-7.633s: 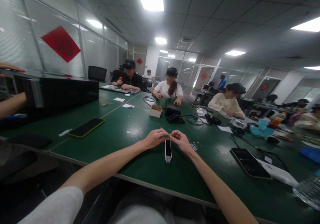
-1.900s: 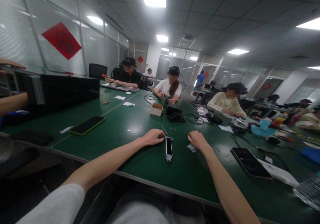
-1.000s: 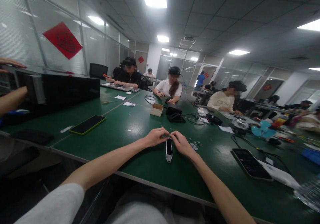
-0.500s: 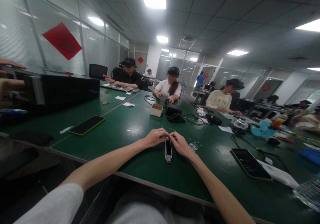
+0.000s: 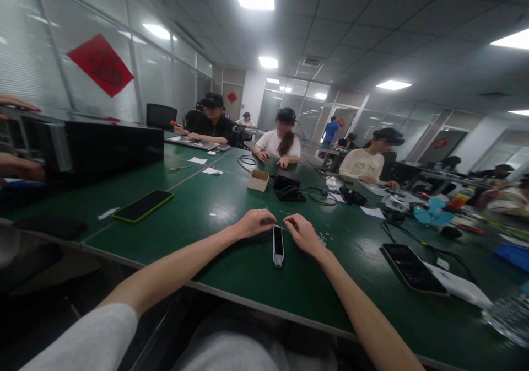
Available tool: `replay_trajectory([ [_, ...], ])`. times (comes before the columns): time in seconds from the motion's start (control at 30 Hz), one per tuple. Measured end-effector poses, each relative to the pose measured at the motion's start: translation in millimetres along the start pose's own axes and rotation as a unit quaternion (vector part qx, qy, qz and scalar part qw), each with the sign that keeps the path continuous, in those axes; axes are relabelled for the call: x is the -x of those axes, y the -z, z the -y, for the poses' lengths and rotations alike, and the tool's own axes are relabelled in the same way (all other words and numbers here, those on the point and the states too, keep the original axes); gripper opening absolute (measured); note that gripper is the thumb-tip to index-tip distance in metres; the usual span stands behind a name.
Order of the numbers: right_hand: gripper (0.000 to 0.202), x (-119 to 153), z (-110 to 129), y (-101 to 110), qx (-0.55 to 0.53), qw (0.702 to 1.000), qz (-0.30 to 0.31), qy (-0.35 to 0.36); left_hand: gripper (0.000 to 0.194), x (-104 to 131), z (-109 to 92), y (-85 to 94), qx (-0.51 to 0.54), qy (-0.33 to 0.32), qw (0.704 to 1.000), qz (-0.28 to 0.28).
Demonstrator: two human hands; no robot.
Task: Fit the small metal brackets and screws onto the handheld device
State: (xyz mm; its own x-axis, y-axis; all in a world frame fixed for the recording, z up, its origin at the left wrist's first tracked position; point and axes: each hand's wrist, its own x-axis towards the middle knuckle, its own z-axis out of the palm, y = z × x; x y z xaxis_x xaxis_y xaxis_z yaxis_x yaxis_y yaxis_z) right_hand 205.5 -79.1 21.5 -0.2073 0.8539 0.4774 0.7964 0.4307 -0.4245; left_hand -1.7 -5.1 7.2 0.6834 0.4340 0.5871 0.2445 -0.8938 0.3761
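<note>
A slim white device with a long black panel (image 5: 278,243) lies on the green table in front of me, its narrow end toward me. My left hand (image 5: 255,224) is just beyond its far left corner, thumb and fingertips pinched together. On the far right side, my right hand (image 5: 303,233) is likewise closed in a pinch. Whatever sits between the fingertips of either hand is too small to make out. Several small shiny pieces (image 5: 323,239) lie right beside my right hand, which partly hides them.
Left of my arms lies a phone with a green edge (image 5: 143,206). A small open box (image 5: 258,181) and a black stand (image 5: 287,184) are ahead. To the right are another phone (image 5: 413,269), cables and a clear bottle (image 5: 508,318). Co-workers sit across the table (image 5: 231,299).
My hands have moved apart, left hand to the left and right hand to the right, uncovering the far end of the white device. The device stays on the table.
</note>
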Motion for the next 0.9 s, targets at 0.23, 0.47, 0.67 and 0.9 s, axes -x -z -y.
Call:
replay_trajectory([
  [0.23, 0.023, 2.5, -21.7, 5.4, 0.094, 0.994, 0.047, -0.035, 0.015, 0.6, 8.3, 15.5, 0.032, 0.033, 0.998, 0.053],
  [0.47, 0.026, 3.2, -22.9, 1.8, 0.111, 0.986, 0.11, -0.052, 0.017, 0.5, 15.0, 26.0, 0.008, 0.057, 0.99, 0.128],
  [0.67, 0.023, 3.6, -20.6, 1.4, 0.111, 0.985, 0.128, -0.045, 0.016, 1.1, 17.8, 22.1, -0.015, 0.078, 0.987, 0.141],
  [0.9, 0.025, 3.6, -17.2, 0.6, 0.115, 0.983, 0.136, -0.043, 0.013, -0.1, 10.6, 15.6, -0.03, 0.072, 0.988, 0.13],
])
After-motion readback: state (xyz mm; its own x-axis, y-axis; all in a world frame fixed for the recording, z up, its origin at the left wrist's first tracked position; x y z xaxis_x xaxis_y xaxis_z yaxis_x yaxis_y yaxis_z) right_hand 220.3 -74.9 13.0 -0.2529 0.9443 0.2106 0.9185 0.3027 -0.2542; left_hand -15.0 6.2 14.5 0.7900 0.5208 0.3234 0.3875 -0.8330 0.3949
